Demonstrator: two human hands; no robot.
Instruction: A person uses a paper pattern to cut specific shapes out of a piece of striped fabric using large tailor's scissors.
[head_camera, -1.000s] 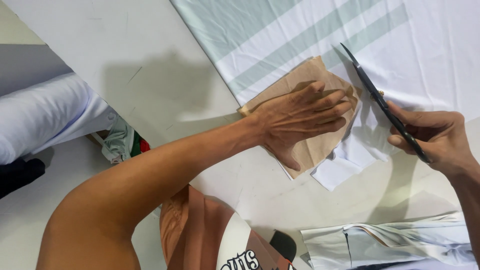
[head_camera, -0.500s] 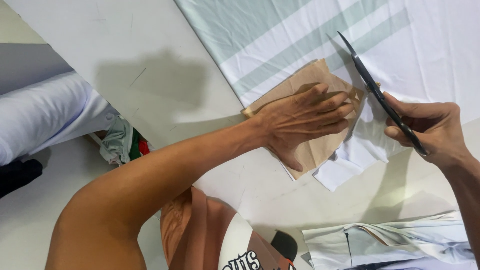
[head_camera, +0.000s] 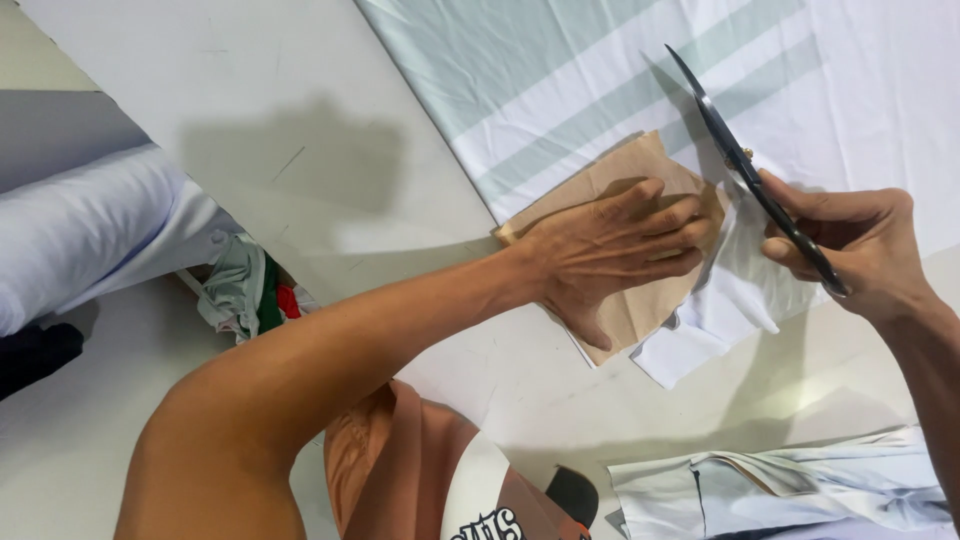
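Observation:
My left hand (head_camera: 615, 250) lies flat, fingers spread, pressing a brown paper pattern piece (head_camera: 625, 185) onto white cloth with pale green stripes (head_camera: 600, 70). My right hand (head_camera: 850, 250) grips black scissors (head_camera: 745, 165) just right of the pattern, blades pointing up and away along the pattern's right edge. A cut flap of white cloth (head_camera: 725, 300) sticks out under the pattern between my two hands.
The work lies on a white table (head_camera: 270, 120). A roll of white fabric (head_camera: 90, 230) lies at the left, with a bundle of coloured scraps (head_camera: 245, 290) beside it. Folded pale cloth pieces (head_camera: 780, 485) sit at the bottom right. My orange shirt (head_camera: 400, 470) shows below.
My right hand and the scissors have shifted slightly left and up along the pattern's edge. My left hand stays pressed on the pattern.

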